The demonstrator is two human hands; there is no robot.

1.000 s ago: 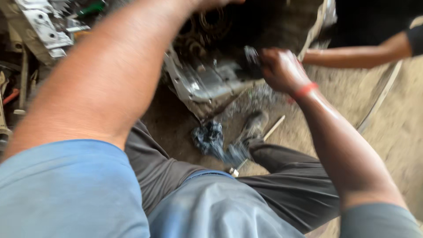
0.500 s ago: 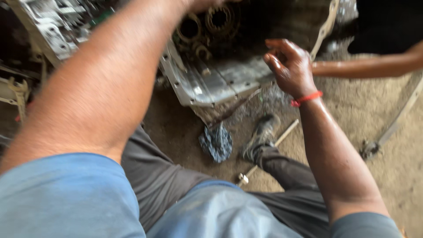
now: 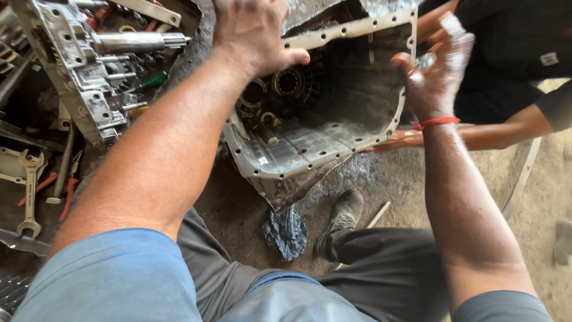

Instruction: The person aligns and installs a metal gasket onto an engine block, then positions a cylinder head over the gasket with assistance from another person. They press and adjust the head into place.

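Dirt floor, tools at left. Gearbox case lies open between the knees. Left hand grips its upper rim; right hand hovers loosely curled, empty, beside the right rim. Best to steady both rims, fingers clear of gears.

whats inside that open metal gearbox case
Inside the metal case sit round gears and ribbed inner walls. The left hand grips the upper rim and covers what lies under it; the deeper part is too dark to tell.
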